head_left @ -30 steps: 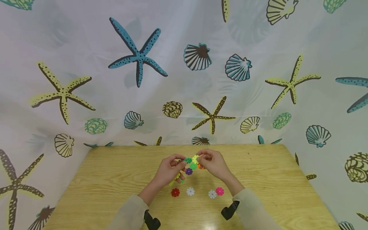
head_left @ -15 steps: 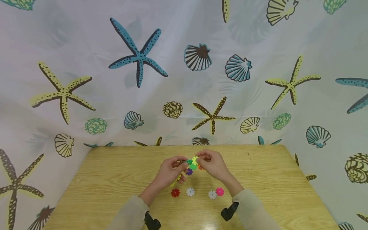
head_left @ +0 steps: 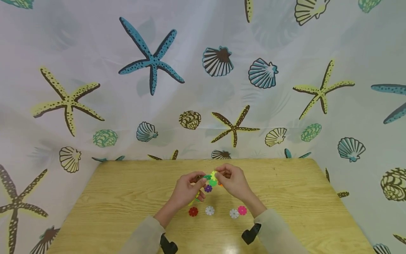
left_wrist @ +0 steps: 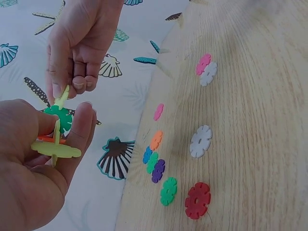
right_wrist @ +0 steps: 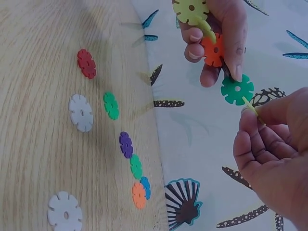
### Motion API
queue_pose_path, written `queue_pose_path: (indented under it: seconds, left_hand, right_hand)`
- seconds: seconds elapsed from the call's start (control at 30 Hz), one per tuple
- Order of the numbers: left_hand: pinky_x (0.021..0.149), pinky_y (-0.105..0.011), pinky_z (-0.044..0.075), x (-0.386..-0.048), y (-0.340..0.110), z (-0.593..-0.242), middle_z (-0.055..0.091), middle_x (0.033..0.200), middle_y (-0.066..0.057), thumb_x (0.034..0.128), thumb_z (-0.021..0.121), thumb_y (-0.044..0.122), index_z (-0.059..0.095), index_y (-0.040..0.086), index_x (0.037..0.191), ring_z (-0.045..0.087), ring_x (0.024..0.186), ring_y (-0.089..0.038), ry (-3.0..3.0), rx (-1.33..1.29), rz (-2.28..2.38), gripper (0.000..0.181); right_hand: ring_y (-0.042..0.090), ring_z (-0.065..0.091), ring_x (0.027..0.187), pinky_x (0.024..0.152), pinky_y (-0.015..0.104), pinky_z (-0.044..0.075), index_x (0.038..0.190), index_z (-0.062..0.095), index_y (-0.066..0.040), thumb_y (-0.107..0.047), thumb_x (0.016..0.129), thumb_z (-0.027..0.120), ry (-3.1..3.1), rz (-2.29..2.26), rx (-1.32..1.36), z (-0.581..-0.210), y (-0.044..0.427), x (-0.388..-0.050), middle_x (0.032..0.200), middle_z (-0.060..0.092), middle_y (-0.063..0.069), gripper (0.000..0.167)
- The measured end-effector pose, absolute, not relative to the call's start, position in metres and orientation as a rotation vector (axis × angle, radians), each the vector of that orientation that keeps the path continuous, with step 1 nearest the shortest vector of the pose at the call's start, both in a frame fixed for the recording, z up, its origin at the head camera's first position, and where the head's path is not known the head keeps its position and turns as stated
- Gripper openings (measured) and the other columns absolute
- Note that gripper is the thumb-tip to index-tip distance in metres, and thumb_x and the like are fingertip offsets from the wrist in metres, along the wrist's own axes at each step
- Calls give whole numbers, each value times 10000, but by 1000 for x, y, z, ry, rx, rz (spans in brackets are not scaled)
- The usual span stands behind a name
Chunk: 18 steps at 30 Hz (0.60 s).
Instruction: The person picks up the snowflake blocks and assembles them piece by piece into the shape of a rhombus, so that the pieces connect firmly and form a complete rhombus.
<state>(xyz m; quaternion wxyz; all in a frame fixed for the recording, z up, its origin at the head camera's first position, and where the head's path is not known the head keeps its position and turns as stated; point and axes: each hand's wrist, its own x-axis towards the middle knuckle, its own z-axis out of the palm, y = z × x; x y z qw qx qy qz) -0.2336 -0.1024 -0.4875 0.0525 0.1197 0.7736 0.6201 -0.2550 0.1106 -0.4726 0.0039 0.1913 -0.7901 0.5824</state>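
Notched interlocking discs, joined in a small cluster, are held by my left hand point(head_left: 186, 188), its thumb and fingers curled round them. The cluster has yellow discs point(right_wrist: 191, 9), an orange disc point(right_wrist: 213, 49) and a green disc point(right_wrist: 237, 90) at its outer end. My right hand point(head_left: 234, 180) pinches another yellow disc point(head_left: 214, 175) between thumb and finger, nearly edge-on in the right wrist view. This yellow disc meets the green disc's rim; how deep the slots engage is too small to tell. Both hands are above the table.
On the wooden table point(head_left: 127, 204) lie loose discs: red point(left_wrist: 198, 200), white point(left_wrist: 200, 141), purple point(left_wrist: 158, 171), orange point(left_wrist: 156, 140), blue point(right_wrist: 146, 187), several green and pink ones. A second white disc point(head_left: 234, 213) touches a pink disc point(head_left: 242, 210). A patterned cloth point(head_left: 190, 88) hangs behind.
The right hand has shifted slightly left with its yellow disc, closer against the green disc. The green disc has tilted and looks narrower. The loose discs lie as before.
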Motion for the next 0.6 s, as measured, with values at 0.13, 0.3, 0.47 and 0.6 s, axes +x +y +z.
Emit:
queue_pose_path:
  seconds: [0.13,0.3,0.47,0.6]
  left_hand:
    - [635,-522,648,-232,-101,-490,699,989,-183,1082,613,144,663,-1,1322,735,601,-265,2359,347,1889,285]
    - [623,-479,654,-231,-100,-492,702,990,-185,1076,623,141,672,-11,1284,734,597,-264,2367,331,1895,262]
    - [602,-429,652,-230,-99,-491,696,989,-179,1077,622,147,686,3,1241,725,587,-266,2384,334,1919,227]
    - [602,-449,651,-230,-97,-490,688,981,-171,1081,616,149,694,20,1220,720,582,-265,2398,351,1926,205]
  right_hand:
    - [251,677,706,544,206,455,1178,706,58,-39,1020,663,-2482,1797,598,-473,109,-253,913,730,256,191]
    - [153,656,683,535,209,456,1184,716,38,-37,1020,659,-2509,1747,581,-473,107,-251,885,733,213,190]
    - [188,677,705,550,205,480,1180,713,54,-35,1017,660,-2493,1787,563,-473,106,-251,908,735,222,193]
    - [150,670,698,565,198,491,1181,706,68,-34,1018,661,-2486,1834,538,-475,106,-252,936,731,258,197]
